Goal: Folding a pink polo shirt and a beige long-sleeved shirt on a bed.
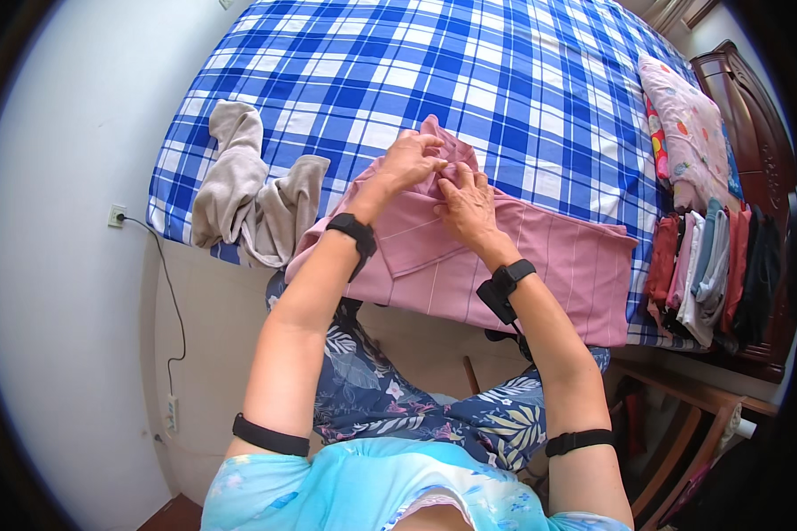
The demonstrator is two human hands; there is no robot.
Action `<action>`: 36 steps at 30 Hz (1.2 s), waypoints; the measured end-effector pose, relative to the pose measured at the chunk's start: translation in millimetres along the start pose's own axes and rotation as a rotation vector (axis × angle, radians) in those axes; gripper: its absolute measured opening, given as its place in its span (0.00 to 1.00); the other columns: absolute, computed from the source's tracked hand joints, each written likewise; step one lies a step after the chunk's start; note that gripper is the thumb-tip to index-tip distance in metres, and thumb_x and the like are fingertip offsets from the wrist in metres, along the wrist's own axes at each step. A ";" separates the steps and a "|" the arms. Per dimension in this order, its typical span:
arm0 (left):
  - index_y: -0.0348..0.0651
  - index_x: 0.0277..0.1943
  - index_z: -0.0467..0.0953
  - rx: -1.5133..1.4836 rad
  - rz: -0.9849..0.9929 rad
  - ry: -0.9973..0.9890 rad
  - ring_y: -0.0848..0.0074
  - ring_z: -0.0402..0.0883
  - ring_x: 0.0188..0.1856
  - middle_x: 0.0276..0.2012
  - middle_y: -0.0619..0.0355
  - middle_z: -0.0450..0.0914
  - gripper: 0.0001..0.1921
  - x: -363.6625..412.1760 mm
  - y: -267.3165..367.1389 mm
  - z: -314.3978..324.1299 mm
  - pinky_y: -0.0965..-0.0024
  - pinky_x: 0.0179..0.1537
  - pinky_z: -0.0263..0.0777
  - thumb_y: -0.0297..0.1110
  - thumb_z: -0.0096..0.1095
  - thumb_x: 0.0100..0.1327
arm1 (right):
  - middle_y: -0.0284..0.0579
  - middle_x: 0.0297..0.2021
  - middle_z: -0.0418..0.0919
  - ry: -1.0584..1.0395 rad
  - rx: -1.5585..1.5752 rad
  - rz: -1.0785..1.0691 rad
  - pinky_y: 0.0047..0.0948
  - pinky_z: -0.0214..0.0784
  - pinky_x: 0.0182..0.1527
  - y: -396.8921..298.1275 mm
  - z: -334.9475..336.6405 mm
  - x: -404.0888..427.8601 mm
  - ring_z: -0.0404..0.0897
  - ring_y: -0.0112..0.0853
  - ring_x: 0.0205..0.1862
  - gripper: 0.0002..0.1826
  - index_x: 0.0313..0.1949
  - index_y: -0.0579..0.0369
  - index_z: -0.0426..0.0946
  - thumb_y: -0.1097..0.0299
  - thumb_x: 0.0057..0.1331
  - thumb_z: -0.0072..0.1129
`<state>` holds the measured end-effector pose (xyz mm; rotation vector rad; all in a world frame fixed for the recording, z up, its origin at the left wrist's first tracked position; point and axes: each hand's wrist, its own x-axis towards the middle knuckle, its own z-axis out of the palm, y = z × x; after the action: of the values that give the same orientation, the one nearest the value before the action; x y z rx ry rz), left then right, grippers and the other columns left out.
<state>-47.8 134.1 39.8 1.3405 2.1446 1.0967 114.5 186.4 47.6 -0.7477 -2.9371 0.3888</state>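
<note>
A pink striped shirt [558, 265] lies across the near edge of the bed, its body spread out to the right and its collar [461, 149] pointing away from me. My left hand [408, 159] grips the fabric at the left side of the collar with thumb and fingers. Just right of it, my right hand [468, 202] has its fingertips on the cloth below the collar, close to the left fingertips. What lies between the fingertips is too small to make out. One sleeve lies folded over the front of the shirt.
A crumpled beige garment [259, 186] lies on the blue plaid bedsheet [372, 73] to the left. Folded clothes [697, 272] stand in a row at the right, below a pink pillow [687, 126] and the dark wooden headboard [747, 113]. A power cord [173, 285] hangs along the left wall.
</note>
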 end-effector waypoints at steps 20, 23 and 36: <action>0.39 0.30 0.78 -0.597 -0.223 -0.136 0.85 0.75 0.24 0.27 0.62 0.80 0.04 -28.4 31.0 -62.8 0.82 0.25 0.65 0.21 0.67 0.51 | 0.42 0.33 0.82 0.165 1.379 0.580 0.20 0.72 0.38 47.9 -40.1 -27.0 0.80 0.24 0.33 0.16 0.48 0.67 0.75 0.70 0.65 0.58; 0.38 0.28 0.78 -0.608 -0.104 -0.501 0.82 0.77 0.28 0.27 0.62 0.80 0.03 -59.9 23.3 -70.8 0.78 0.30 0.70 0.22 0.66 0.49 | 0.43 0.36 0.81 0.218 1.196 0.450 0.22 0.72 0.38 45.9 -36.9 -19.8 0.80 0.27 0.34 0.15 0.46 0.66 0.77 0.69 0.63 0.59; 0.38 0.28 0.78 0.169 -0.401 -0.005 0.59 0.82 0.38 0.29 0.47 0.82 0.18 -83.5 13.8 -27.2 0.61 0.40 0.73 0.46 0.72 0.49 | 0.53 0.35 0.80 0.118 0.200 0.491 0.41 0.72 0.42 -0.3 -19.3 2.0 0.80 0.46 0.41 0.12 0.34 0.56 0.79 0.61 0.56 0.61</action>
<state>-18.5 52.9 60.7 0.9122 2.4063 0.7664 115.4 191.4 66.4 -1.4009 -2.5290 0.6340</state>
